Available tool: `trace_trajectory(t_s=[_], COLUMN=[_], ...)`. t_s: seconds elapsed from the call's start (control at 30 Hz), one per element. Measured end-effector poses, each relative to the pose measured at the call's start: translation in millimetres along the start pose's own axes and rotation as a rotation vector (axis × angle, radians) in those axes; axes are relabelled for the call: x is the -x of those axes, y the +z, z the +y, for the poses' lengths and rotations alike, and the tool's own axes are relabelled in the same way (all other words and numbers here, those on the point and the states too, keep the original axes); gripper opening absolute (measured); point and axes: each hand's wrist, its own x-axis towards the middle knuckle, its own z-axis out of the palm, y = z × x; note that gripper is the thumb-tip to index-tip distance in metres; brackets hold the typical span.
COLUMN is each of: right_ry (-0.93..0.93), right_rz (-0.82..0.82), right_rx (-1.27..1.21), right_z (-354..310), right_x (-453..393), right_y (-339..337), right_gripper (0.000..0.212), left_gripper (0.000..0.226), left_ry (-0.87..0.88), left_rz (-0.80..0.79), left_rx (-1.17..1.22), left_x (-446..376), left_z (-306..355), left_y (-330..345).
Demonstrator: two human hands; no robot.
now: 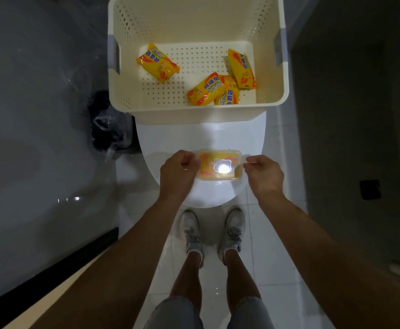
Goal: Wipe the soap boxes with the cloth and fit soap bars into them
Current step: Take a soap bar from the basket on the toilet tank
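A clear soap box (pixel 220 165), already loaded with a yellow-wrapped soap bar (pixel 208 162), is held on the closed toilet lid (pixel 201 136). Its left end tab is pinched by the curled fingers of the left hand (pixel 179 173); its right end tab is pinched by the right hand (pixel 264 173). If the clasps are pressed unevenly, the box may be skated off the glossy lid (glare hides whether the cover is seated). Four wrapped bars remain in the basket (pixel 123 96).
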Motion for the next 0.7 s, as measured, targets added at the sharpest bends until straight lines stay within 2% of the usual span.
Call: trace_trajectory(t_s=[0.1,0.17,0.23,0.47,0.7], right_ry=[0.033,0.012,0.004,0.109,0.118], right_rz=[-0.133,-0.183,-0.163,-0.054,0.006], right_rx=[0.116,0.2,0.188,-0.102,-0.453], right_z=[0,-2,-1,5,-38], right_x=[-5,-7,-7,15,74], right_y=[4,7,9,-19,-90], right_gripper=[0.037,0.03,0.023,0.025,0.031], left_gripper=[0.031,0.029,0.025,0.029,0.024], left_ry=[-0.064,-0.054,-0.039,-0.022,0.118], left_rz=[-0.051,-0.089,-0.09,-0.088,-0.135], left_rx=[-0.079,-0.16,-0.175,-0.051,0.062], left_x=[-2,-2,2,22,55], left_z=[-5,-5,-4,22,101], left_y=[5,10,13,2,-27])
